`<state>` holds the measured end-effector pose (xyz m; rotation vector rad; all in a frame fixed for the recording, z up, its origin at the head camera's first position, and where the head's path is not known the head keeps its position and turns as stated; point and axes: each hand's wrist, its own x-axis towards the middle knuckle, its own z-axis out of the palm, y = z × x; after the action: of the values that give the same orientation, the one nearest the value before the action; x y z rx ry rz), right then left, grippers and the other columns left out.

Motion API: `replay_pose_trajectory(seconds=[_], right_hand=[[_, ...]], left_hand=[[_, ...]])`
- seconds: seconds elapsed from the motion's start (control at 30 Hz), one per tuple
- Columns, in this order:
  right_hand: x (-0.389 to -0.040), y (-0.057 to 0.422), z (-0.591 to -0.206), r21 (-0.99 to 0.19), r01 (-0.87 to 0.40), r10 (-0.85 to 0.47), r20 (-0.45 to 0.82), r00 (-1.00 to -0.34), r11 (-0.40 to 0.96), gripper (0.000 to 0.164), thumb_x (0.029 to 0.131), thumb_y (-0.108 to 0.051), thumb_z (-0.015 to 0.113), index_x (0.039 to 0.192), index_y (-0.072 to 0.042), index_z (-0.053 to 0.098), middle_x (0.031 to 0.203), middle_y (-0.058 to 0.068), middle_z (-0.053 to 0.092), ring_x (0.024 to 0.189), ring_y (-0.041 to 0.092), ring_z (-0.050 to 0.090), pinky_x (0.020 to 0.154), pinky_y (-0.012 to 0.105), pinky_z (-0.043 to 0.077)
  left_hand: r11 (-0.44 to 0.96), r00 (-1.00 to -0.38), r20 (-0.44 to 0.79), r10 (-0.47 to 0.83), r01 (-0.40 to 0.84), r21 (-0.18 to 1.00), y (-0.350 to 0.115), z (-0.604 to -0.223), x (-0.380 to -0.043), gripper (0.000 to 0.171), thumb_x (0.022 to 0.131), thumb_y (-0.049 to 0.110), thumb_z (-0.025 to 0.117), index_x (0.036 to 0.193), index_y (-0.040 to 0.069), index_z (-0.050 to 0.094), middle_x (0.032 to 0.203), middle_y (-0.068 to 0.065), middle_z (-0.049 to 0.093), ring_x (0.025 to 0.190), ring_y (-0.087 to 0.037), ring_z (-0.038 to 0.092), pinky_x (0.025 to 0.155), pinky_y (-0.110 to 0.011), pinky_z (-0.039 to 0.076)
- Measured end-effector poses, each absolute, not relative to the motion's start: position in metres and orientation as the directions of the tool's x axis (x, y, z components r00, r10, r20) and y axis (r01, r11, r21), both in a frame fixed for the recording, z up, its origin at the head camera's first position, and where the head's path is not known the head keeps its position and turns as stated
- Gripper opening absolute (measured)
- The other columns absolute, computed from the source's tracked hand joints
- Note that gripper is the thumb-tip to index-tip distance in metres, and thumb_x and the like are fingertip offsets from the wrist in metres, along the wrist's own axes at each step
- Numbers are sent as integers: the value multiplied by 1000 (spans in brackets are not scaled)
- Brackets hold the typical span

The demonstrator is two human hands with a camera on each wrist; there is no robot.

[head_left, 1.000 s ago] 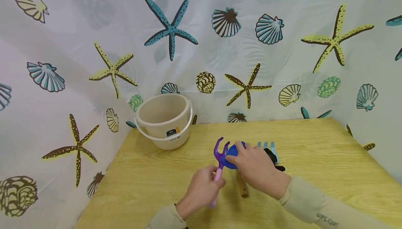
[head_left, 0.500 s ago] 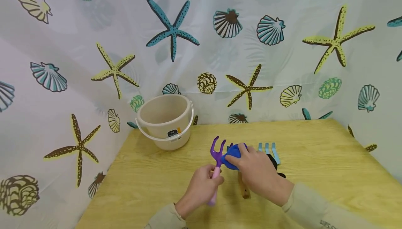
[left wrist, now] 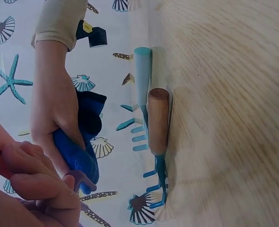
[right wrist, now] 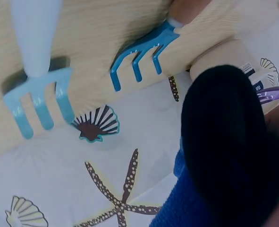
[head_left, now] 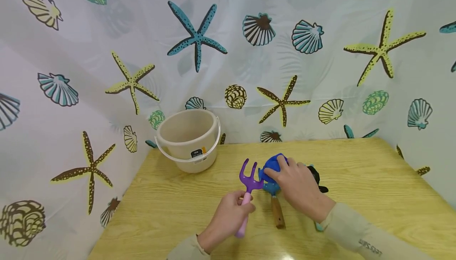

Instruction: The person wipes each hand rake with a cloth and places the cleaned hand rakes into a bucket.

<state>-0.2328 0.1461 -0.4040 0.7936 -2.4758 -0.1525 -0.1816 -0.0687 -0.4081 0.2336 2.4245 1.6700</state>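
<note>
My left hand (head_left: 229,216) grips the pink handle of a purple three-pronged hand fork (head_left: 249,181), its tines pointing up and away. My right hand (head_left: 297,183) pinches a fuzzy blue cloth (head_left: 272,167) beside the fork's right tine. A black, rounded piece (right wrist: 222,118) hangs with the cloth, close to the right wrist camera. Below the cloth lies a blue hand rake with a wooden handle (head_left: 278,212). A second, light blue hand rake (right wrist: 40,94) lies beside it, mostly hidden by my right arm in the head view.
A beige bucket (head_left: 192,161) with a white carrying handle stands at the table's back left. Behind the wooden table (head_left: 171,220) hangs a white curtain (head_left: 221,66) printed with starfish and shells, which also runs along both sides.
The blue cloth in my right hand has moved up and slightly right, off the base of the fork's tines, baring more of the wooden-handled rake. The fork has shifted slightly left since the first frame.
</note>
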Motion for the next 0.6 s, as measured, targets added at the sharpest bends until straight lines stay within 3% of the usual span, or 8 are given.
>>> replay_pose_trajectory(seconds=[0.23,0.5,0.6], right_hand=[[-233,143,-396,372,-468,-598,503,-624,801,45,78,-17,77,120,-20,63,111,28,53,83,39,54,59,46,57],[-231,132,-387,291,-514,-583,534,-613,807,55,72,-16,80,123,-21,61,116,28,53,90,42,53,63,50,57],[-229,128,-388,289,-509,-581,508,-636,811,54,72,-17,80,123,-21,61,115,28,53,89,41,53,63,49,57]], left_hand=[[372,-970,-80,228,10,928,-69,-404,-181,31,82,18,66,108,3,65,82,-6,63,62,-14,56,51,-27,50],[384,-966,-49,252,53,922,-66,-402,-180,26,81,19,66,103,6,66,78,-4,63,60,-14,55,50,-28,48],[397,-967,-39,252,66,916,-65,-402,-179,26,80,18,66,103,6,66,77,-4,63,59,-14,56,50,-28,49]])
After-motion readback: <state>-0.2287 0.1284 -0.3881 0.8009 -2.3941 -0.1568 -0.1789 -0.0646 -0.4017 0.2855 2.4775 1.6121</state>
